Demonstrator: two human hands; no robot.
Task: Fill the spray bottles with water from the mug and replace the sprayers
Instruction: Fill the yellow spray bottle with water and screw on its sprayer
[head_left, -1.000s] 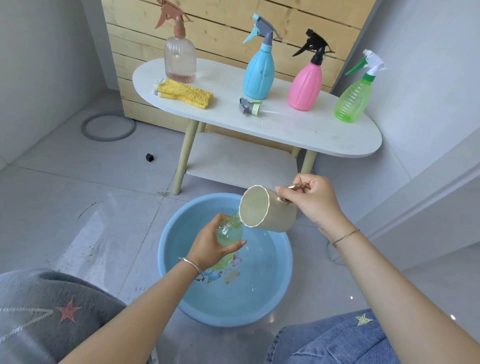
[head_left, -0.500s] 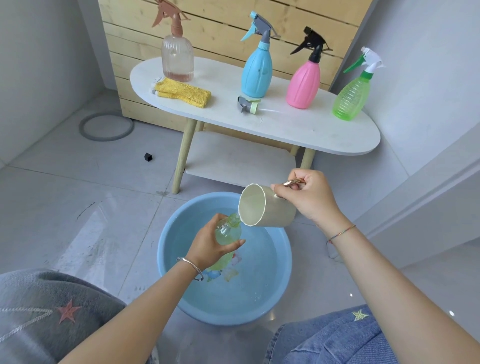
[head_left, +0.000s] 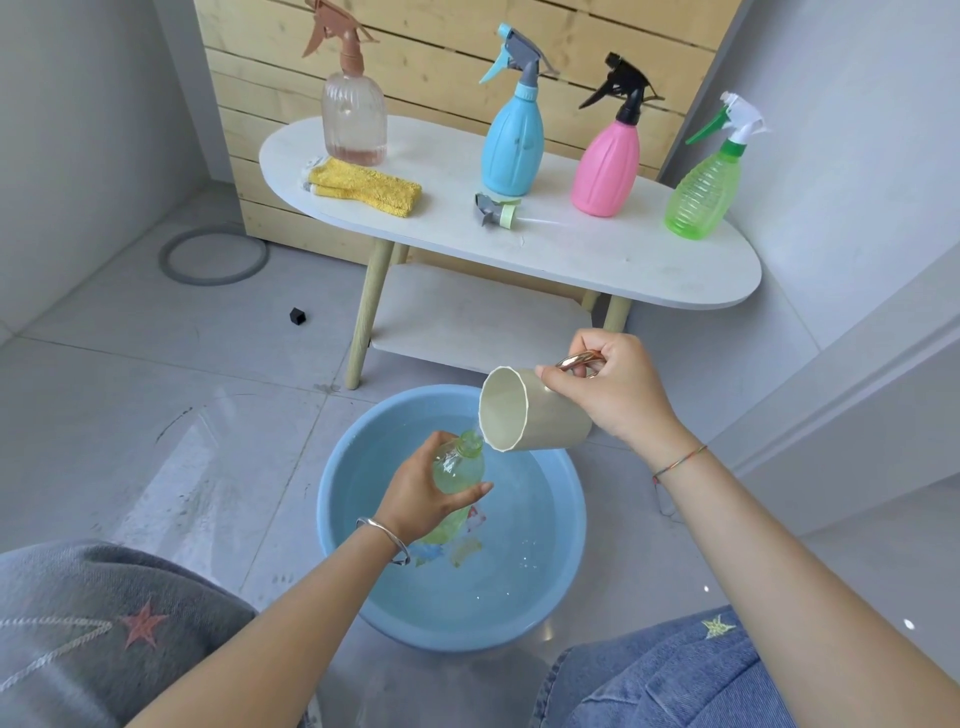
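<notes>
My left hand (head_left: 418, 496) grips a pale green bottle (head_left: 460, 470) with no sprayer, held tilted over the blue basin (head_left: 563, 571). My right hand (head_left: 610, 389) holds a cream mug (head_left: 524, 418) by its copper handle, tipped on its side with the rim at the bottle's open neck. A loose grey-green sprayer (head_left: 496, 210) lies on the white table (head_left: 623, 260). Standing on the table with sprayers fitted are a clear bottle (head_left: 355, 117), a blue bottle (head_left: 511, 143), a pink bottle (head_left: 608, 166) and a green bottle (head_left: 704, 189).
A folded yellow cloth (head_left: 366, 186) lies on the table's left end. The basin holds water. A grey ring (head_left: 213, 257) and a small black cube (head_left: 297, 316) lie on the tiled floor. Grey walls and a wooden slat panel close in the corner. My knees are at the bottom.
The mug has tipped a little further and moved slightly up and left over the bottle's neck. The left hand and bottle have stayed almost still.
</notes>
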